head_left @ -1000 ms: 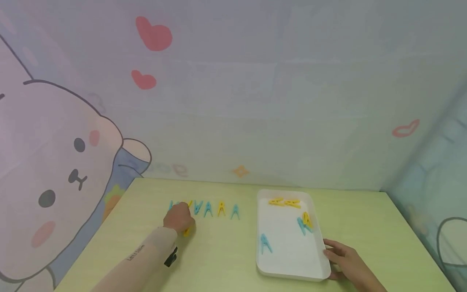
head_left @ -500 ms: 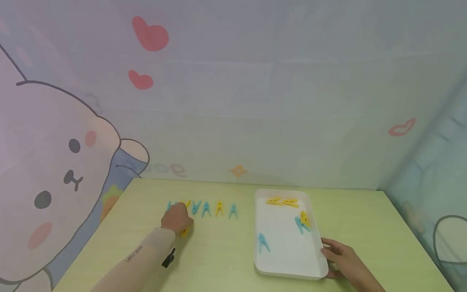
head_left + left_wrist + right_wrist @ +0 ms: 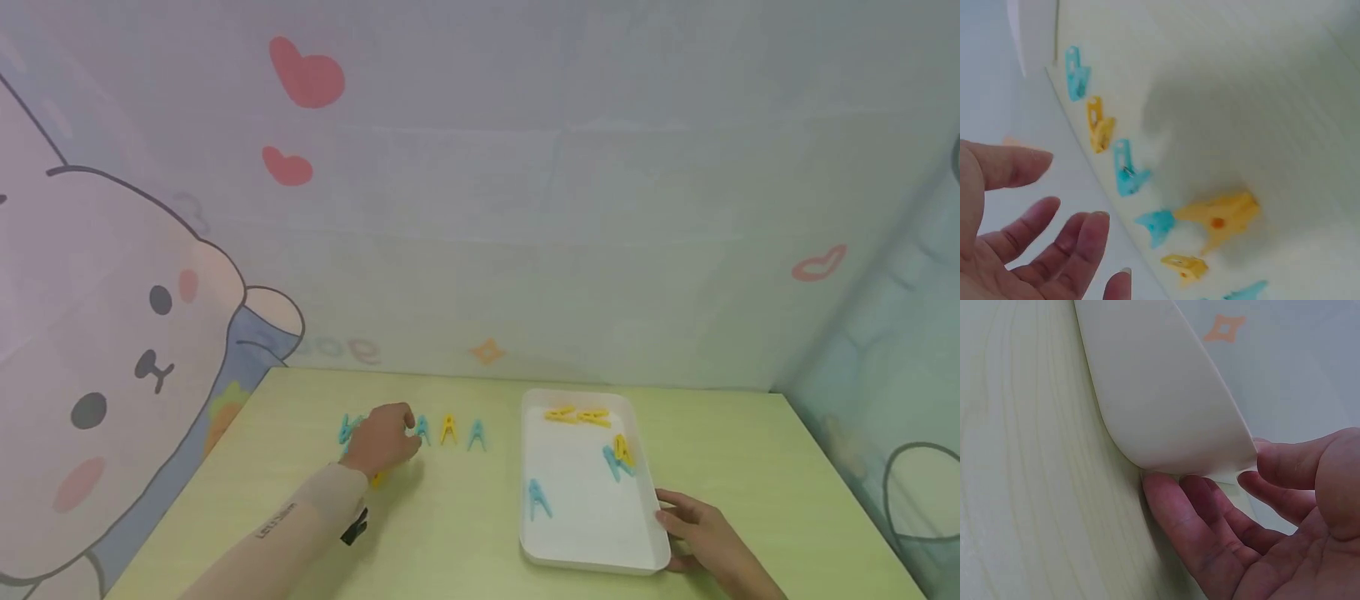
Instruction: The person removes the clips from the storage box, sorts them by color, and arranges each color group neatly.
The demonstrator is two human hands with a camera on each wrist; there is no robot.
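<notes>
A pale green table with a faint wood grain fills the corner. Behind it hangs a pastel backdrop printed with red hearts, a small orange star low down, and a red lip shape. On the left looms a big cartoon bear, possibly holding a carrot.

Soft, even, hazy light (wrist views blurred), faint shadows.
</notes>
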